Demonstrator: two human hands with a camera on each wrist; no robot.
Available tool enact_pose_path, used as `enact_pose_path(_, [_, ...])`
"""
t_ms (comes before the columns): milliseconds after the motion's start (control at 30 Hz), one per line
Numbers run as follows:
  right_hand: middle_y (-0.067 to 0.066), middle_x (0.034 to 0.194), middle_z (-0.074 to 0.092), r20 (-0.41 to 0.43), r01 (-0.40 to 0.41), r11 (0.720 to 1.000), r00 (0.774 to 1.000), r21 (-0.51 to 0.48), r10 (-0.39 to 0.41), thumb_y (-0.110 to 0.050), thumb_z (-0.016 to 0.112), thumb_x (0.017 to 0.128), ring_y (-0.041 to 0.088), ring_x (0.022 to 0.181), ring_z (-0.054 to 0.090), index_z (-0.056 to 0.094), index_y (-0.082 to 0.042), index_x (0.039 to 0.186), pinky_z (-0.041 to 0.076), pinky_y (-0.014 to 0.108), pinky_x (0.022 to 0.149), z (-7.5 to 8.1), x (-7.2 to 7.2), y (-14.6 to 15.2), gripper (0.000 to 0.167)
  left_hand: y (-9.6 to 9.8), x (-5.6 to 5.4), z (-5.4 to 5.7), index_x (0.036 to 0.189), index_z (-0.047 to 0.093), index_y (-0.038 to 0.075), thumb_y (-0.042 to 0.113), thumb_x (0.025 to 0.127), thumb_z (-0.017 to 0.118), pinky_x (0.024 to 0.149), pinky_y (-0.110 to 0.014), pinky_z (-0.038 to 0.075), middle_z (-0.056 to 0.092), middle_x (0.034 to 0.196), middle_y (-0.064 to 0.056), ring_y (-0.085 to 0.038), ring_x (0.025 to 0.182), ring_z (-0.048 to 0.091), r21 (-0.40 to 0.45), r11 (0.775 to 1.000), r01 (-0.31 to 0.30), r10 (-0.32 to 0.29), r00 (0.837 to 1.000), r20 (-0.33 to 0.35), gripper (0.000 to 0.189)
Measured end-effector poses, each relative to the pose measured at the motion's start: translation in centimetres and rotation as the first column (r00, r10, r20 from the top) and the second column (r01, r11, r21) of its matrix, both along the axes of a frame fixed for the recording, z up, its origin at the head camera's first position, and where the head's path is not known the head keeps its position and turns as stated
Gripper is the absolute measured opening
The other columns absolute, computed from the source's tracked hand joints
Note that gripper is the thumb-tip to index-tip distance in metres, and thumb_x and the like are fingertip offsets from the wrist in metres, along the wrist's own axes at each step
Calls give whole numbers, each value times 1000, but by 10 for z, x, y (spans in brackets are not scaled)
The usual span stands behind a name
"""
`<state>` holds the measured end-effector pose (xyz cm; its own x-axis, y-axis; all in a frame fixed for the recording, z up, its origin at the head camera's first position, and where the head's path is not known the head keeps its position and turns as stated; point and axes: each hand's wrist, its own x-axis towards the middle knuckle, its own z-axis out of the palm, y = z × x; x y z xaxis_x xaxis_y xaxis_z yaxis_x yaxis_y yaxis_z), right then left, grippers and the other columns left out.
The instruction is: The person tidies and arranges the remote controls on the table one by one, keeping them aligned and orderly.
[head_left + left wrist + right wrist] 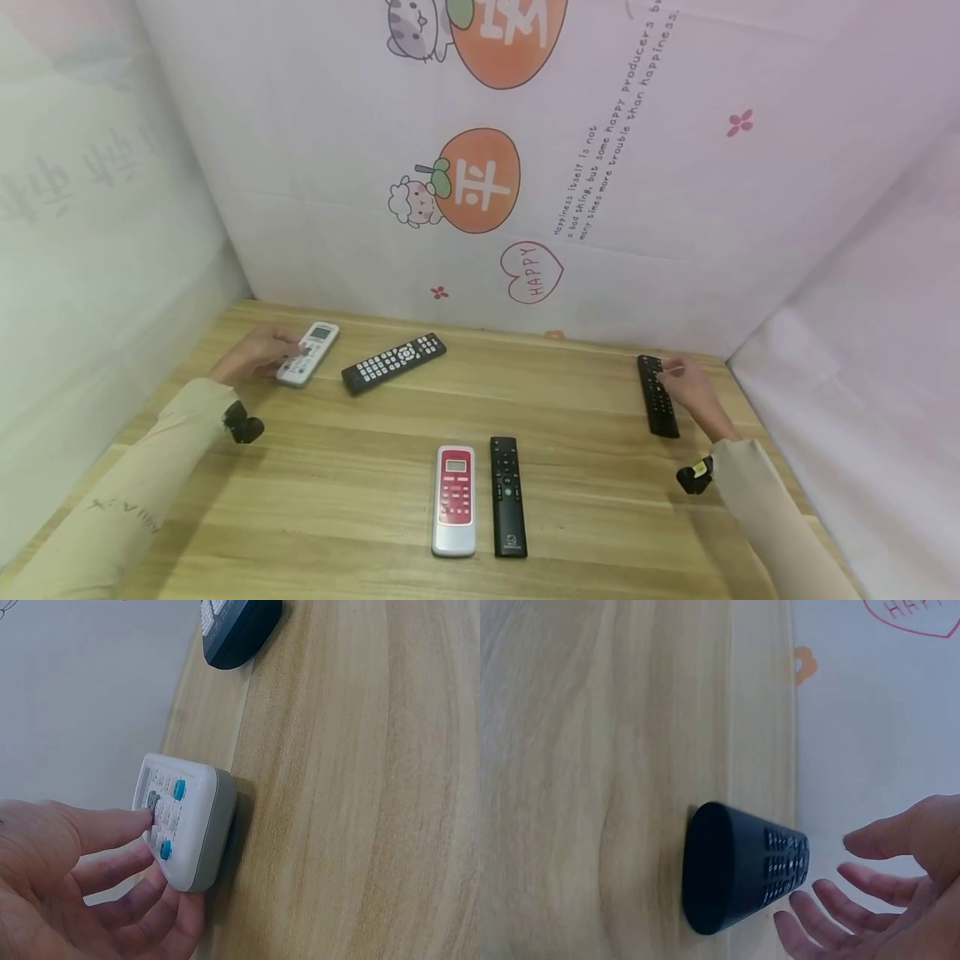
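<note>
At the back left of the table my left hand [264,348] holds a white air-conditioner remote [309,354]. In the left wrist view its thumb [120,825] lies over the buttons, with the other fingers at the side and lower edge of the remote [204,825]. My right hand [692,387] is over the right side of a black remote [657,400] at the back right. The right wrist view shows that hand [877,889] with fingers spread and loosely bent, apart from the black remote [735,870], which lies on the table.
A black remote with white buttons [393,362] lies slanted right of the left hand. Near the front middle, a white remote with a red face [454,500] lies beside a slim black remote [508,500]. Printed white cloth [337,167] walls the wooden table [360,483] at back and sides.
</note>
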<state>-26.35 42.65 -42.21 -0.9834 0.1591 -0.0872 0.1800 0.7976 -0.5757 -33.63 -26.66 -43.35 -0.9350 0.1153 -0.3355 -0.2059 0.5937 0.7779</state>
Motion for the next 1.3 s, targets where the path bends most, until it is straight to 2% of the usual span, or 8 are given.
enact_pose_path(167, [47, 136, 49, -6, 2, 999, 1000, 47, -1, -13, 58, 102, 58, 120, 54, 44, 16, 138, 54, 63, 96, -8, -3, 3, 49, -1, -1, 0, 145, 43, -18, 12, 105, 58, 68, -24, 59, 67, 105, -12, -9, 80, 61, -15, 1000, 1, -1, 1000, 9, 53])
enact_pose_path(367, [49, 133, 49, 40, 37, 996, 998, 78, -41, -15, 67, 97, 58, 119, 55, 37, 22, 140, 53, 62, 98, -13, -9, 7, 64, -3, -4, -2, 146, 42, -17, 16, 106, 58, 69, -24, 59, 70, 105, -13, -10, 79, 64, -44, 999, 18, -17, 1000, 18, 55])
enact_pose_path(533, [51, 141, 35, 112, 80, 997, 991, -6, -79, -17, 68, 99, 58, 120, 53, 23, 22, 147, 54, 59, 100, -12, -9, 6, 77, -4, -4, -5, 146, 42, -18, 17, 106, 57, 69, -24, 59, 71, 102, -12, -10, 78, 64, -44, 999, 19, -19, 1000, 14, 54])
enact_pose_path(667, [51, 141, 35, 160, 116, 991, 982, -73, -103, -19, 70, 98, 43, 98, 67, 17, 23, 151, 64, 41, 80, -12, -10, 6, 86, -4, -4, -6, 146, 43, -16, 16, 106, 58, 67, -23, 57, 70, 105, -12, -9, 79, 63, -54, 999, 9, -8, 1000, 12, 54])
enact_pose_path(800, [49, 134, 45, 179, 130, 984, 978, -121, -107, -20, 72, 97, 24, 77, 69, 19, 25, 150, 65, 33, 67, -12, -10, 5, 88, -3, -3, -4, 146, 44, -17, 14, 105, 58, 67, -23, 57, 70, 107, -15, -10, 79, 62, -49, 999, 3, -3, 1000, -4, 53])
enact_pose_path(933, [39, 119, 57, 213, 129, 972, 973, -195, -86, -18, 70, 99, 20, 78, 68, 22, 26, 149, 65, 35, 71, -11, -9, 6, 82, -2, -4, -5, 144, 46, -17, 13, 104, 59, 62, -22, 54, 70, 104, -15, -10, 76, 60, -48, 999, 7, -7, 1000, -2, 52])
enact_pose_path(1100, [25, 115, 61, 264, 121, 930, 964, -347, -26, -12, 64, 103, 18, 86, 68, 21, 24, 151, 65, 40, 82, -10, -9, 7, 74, -3, -5, -7, 143, 46, -18, 11, 103, 59, 64, -22, 55, 70, 106, -15, -8, 76, 60, -47, 999, 15, -16, 1000, -23, 51])
enact_pose_path(1300, [12, 106, 67, 257, 64, 902, 965, -427, 53, -10, 61, 104, 12, 81, 69, 19, 23, 153, 66, 35, 77, -11, -10, 7, 73, -3, -5, -6, 142, 47, -18, 10, 103, 59, 66, -23, 58, 70, 106, -16, -9, 78, 62, -25, 1000, 18, -18, 999, -35, 50])
